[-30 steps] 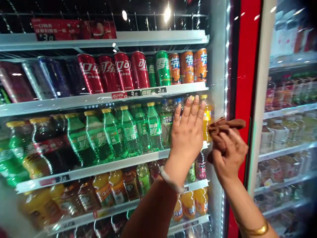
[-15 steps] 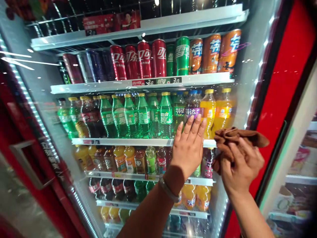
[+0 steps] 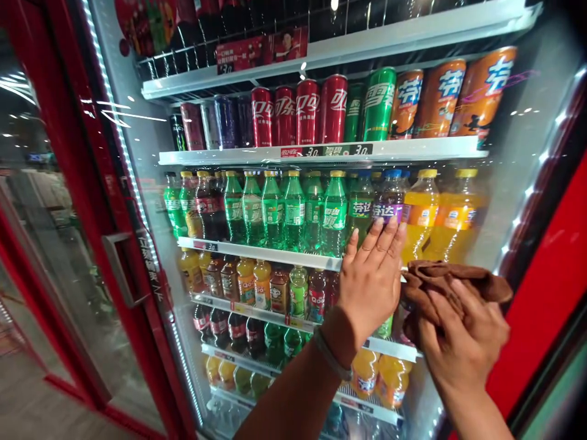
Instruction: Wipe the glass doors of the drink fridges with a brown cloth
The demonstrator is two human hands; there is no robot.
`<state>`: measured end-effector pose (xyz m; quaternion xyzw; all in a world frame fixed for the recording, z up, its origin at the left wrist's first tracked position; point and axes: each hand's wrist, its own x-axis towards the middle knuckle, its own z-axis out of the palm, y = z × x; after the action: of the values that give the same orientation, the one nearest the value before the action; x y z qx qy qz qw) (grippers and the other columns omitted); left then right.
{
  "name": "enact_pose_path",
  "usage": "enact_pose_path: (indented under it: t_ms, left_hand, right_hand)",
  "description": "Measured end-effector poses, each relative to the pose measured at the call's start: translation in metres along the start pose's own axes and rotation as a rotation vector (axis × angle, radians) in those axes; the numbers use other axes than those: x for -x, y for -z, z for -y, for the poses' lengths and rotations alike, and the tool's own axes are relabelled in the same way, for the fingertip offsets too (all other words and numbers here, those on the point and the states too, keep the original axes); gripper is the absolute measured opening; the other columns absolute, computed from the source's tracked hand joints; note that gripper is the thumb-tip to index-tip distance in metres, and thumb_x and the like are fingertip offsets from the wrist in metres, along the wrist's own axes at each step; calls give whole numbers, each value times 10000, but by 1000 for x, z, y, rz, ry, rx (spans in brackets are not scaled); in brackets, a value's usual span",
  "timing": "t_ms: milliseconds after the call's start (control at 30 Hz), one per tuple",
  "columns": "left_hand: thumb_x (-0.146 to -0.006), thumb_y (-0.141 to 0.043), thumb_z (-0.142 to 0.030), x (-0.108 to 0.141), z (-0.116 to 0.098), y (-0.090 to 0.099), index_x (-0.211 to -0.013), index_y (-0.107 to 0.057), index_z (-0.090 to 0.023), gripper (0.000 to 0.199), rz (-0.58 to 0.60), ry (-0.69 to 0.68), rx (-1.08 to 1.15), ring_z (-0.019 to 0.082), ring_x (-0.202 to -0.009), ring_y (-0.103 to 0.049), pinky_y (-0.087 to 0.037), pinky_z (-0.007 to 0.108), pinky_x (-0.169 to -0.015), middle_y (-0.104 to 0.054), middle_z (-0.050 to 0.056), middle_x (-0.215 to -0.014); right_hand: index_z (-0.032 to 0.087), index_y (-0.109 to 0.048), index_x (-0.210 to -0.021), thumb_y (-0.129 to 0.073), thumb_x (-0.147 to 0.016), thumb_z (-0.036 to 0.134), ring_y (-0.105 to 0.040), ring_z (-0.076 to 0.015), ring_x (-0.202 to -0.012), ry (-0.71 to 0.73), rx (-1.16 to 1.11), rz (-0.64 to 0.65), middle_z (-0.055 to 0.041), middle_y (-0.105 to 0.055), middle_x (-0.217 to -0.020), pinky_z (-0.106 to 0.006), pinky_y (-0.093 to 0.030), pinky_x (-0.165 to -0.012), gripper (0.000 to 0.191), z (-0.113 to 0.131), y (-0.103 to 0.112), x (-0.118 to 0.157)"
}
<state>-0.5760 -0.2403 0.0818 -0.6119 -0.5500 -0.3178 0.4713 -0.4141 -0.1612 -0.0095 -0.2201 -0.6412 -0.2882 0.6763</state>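
Note:
My left hand point(image 3: 373, 281) lies flat with its fingers stretched upward on the glass door point(image 3: 284, 205) of a lit drinks fridge. Just right of it, my right hand point(image 3: 465, 333) is closed around a bunched brown cloth point(image 3: 458, 281), which is up against the same glass. Behind the left fingertips, inside the fridge, stands a purple-labelled bottle with a blue cap point(image 3: 389, 198). Orange soda bottles point(image 3: 419, 211) show above the cloth. A grey band point(image 3: 331, 355) circles my left wrist.
Shelves hold red cola cans point(image 3: 308, 116), orange cans point(image 3: 440, 101) and green bottles point(image 3: 334, 211). A metal door handle point(image 3: 123, 269) sits on the red frame at left. More red frame point(image 3: 534, 330) runs along the right. Lights reflect in the glass.
The view has swung left, so the fridge sits further right and more of the left door shows. Both hands stay by the glass, the cloth still in my right.

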Motion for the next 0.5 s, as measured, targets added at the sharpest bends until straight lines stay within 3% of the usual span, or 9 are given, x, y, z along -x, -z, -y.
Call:
enact_pose_path:
  t_ms: [133,267,367,433,500]
  left_hand:
    - [-1055,-399,-291,-9,10,7,-1668,-188,-167,661,-19,59,30,226,-1645,-92,-313,523,-1313,-199,17,-1748]
    - [-1051,-381,-267,-14,35,14,-1667,-193,-165,652,-15,21,21,213,-1643,-119,-301,545,-1316,-225,16,-1742]
    - [-1039,-382,-259,-5,54,16,-1669,-190,-139,670,-9,-35,2,190,-1645,-91,-259,461,-1339,-189,18,-1755]
    - [-1034,-376,-262,3,64,17,-1673,-173,-134,683,4,-50,-22,185,-1648,-37,-239,457,-1343,-163,13,-1761]
    - [-1040,-374,-278,10,72,18,-1675,-166,-149,681,18,-56,-45,179,-1647,14,-225,483,-1345,-169,7,-1759]
  right_hand:
    - [500,-627,-1397,-781,-763,243,-647,-434,-1282,-162,14,-156,-24,-650,-1456,-744,-463,-1086,701,-4,-10,-42]
    - [438,-598,-1452,-687,-828,255,-554,-406,-1405,-183,31,-184,-32,-581,-1537,-740,-373,-1181,656,39,-38,-81]
    - [383,-575,-1480,-688,-850,242,-531,-372,-1428,-45,35,-66,-55,-573,-1545,-689,-365,-1214,655,66,-48,-60]
    - [389,-582,-1467,-712,-835,252,-568,-378,-1389,6,13,6,-62,-598,-1517,-687,-413,-1174,660,67,-47,-35]
    - [470,-634,-1387,-757,-763,285,-676,-388,-1244,-8,-28,-35,-41,-671,-1423,-663,-525,-1048,662,58,-42,-19]
